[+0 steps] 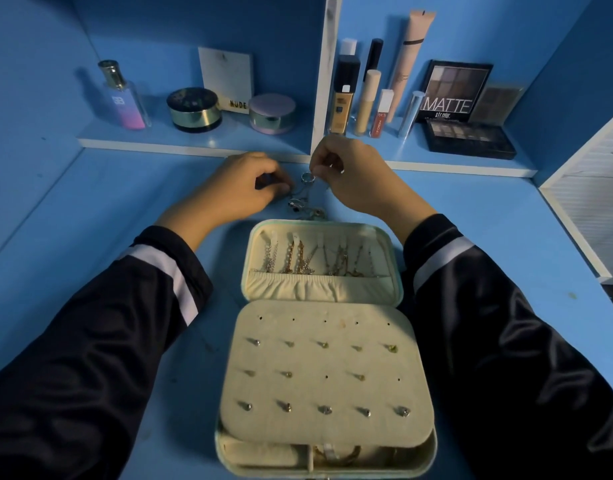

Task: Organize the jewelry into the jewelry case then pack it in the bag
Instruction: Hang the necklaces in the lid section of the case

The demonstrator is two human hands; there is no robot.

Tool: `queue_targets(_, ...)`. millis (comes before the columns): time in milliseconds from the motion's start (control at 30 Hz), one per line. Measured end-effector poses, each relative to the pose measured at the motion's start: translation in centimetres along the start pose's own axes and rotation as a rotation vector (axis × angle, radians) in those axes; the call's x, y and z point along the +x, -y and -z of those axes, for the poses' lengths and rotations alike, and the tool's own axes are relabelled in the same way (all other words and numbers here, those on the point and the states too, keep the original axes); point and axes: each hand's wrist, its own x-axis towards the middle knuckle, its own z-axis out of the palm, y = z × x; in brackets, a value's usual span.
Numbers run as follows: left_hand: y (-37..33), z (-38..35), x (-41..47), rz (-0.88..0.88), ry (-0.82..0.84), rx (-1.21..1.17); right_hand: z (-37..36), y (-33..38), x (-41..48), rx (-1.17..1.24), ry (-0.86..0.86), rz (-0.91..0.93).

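The cream jewelry case (pixel 407 344) lies open on the blue desk. Several necklaces (pixel 308 259) hang in its lid. Its earring panel (pixel 324 362) carries several stud earrings. Just behind the case lies a small pile of rings (pixel 303 206). My left hand (pixel 244 187) rests on the desk to the left of the pile, its fingers curled over a small piece there. My right hand (pixel 346 174) is raised over the pile and pinches a silver ring (pixel 307 177) between thumb and fingertips. No bag is in view.
A low shelf (pixel 194 142) runs along the back with a perfume bottle (pixel 125 97), two powder jars (pixel 194 109), makeup tubes (pixel 367 98) and eyeshadow palettes (pixel 467 136). A white panel (pixel 589 202) stands at the right.
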Motion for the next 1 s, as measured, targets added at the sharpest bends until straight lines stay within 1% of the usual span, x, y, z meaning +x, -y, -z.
queue_targets(167, -1.4, 0.0, -0.2, 0.005, -0.124, -0.226, 0.7, 0.8, -0.2, 0.131, -0.064, 0.032)
queue_targets(300, -2.5, 0.3, -0.2, -0.014, -0.182, -0.320, 1.6, 1.6, -0.4, 0.205, -0.100, 0.057)
queue_targets(567, -4.4, 0.9, -0.4, -0.037, -0.193, -0.432, 3.2, 3.4, -1.5, 0.227, -0.156, 0.101)
queue_targets(767, -6.1, 1.5, -1.1, -0.098, -0.199, -0.460, 4.4, 4.1, -2.7, 0.219, -0.187, 0.116)
queue_targets(1000, -7.9, 3.1, -2.4, -0.117, -0.287, -0.404, 5.7, 4.7, -4.9, 0.254, -0.179, 0.134)
